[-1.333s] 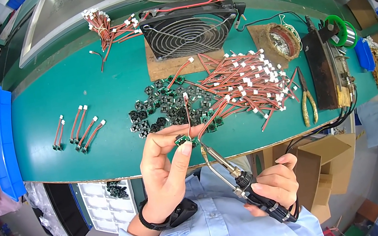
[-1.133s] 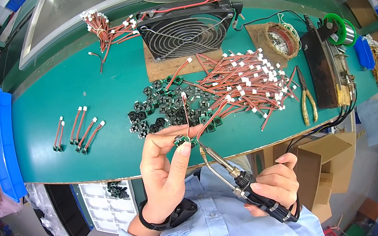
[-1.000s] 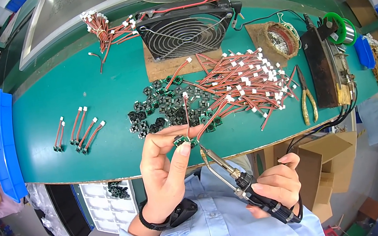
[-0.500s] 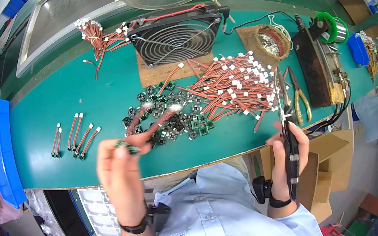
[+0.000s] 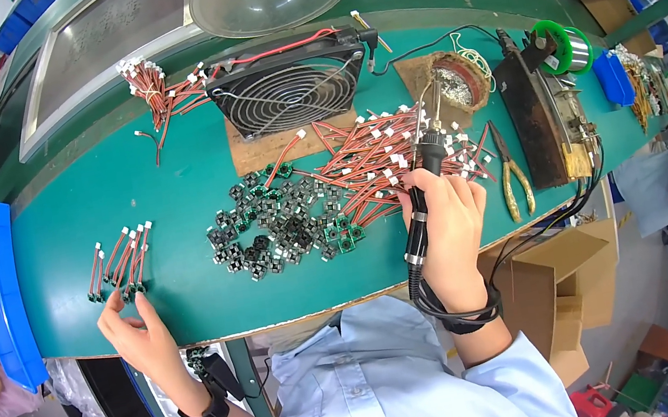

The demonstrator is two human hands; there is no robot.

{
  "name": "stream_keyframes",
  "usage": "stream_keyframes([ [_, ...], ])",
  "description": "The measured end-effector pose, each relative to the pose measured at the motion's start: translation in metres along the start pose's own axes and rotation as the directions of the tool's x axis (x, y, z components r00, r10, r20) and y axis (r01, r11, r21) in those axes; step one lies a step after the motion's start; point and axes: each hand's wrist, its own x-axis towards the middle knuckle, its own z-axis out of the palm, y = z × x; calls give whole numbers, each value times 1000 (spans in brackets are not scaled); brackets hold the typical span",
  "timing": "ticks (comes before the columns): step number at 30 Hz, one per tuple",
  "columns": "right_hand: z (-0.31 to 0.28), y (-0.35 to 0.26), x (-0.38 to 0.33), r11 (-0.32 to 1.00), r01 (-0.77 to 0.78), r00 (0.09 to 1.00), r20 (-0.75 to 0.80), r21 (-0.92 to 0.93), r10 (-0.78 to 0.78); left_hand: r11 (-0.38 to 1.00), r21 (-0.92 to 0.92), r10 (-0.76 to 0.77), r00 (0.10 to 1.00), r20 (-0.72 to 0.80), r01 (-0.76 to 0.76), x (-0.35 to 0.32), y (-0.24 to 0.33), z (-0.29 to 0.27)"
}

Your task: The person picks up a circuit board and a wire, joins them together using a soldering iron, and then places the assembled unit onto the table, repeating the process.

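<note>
My left hand (image 5: 141,331) is at the left of the bench, thumb and forefinger apart. Its fingertips are by the lower ends of several red-and-black wire leads (image 5: 123,260) with white connectors, each ending in a small circuit board. I see nothing held in it. My right hand (image 5: 452,219) is closed around the black handle of a soldering iron (image 5: 417,239). The iron points away from me over a heap of loose wire leads (image 5: 370,158), its metal tip near a round tin (image 5: 455,86). Small black-and-green circuit boards (image 5: 275,227) lie piled between my hands.
A fan (image 5: 288,92) stands behind the piles, with bundled wire leads (image 5: 148,89) to its left. Pliers (image 5: 512,174) lie at right beside a dark metal unit (image 5: 535,117) and a green solder spool (image 5: 561,47). A blue tray (image 5: 2,295) borders the left; cables trail around my right wrist.
My left hand has moved left from the middle, and the wired boards it held now lie with the group there. My right hand has moved left and forward with the soldering iron.
</note>
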Motion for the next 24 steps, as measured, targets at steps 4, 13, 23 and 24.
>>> stream_keyframes([
  [4,-3,-2,1,996,8,1000,-30,87,-6,953,-153,260,965,-24,-260,-9,37,-12],
  [13,-43,-8,-12,910,-12,996,86,413,-26,674,-717,600,696,394,-176,-53,143,-5],
  [23,-53,-16,-36,779,38,922,278,626,-269,536,-738,804,515,298,-409,-72,145,0],
  [24,-53,-17,-36,764,31,917,287,644,-279,537,-752,796,527,299,-383,-72,144,-1],
])
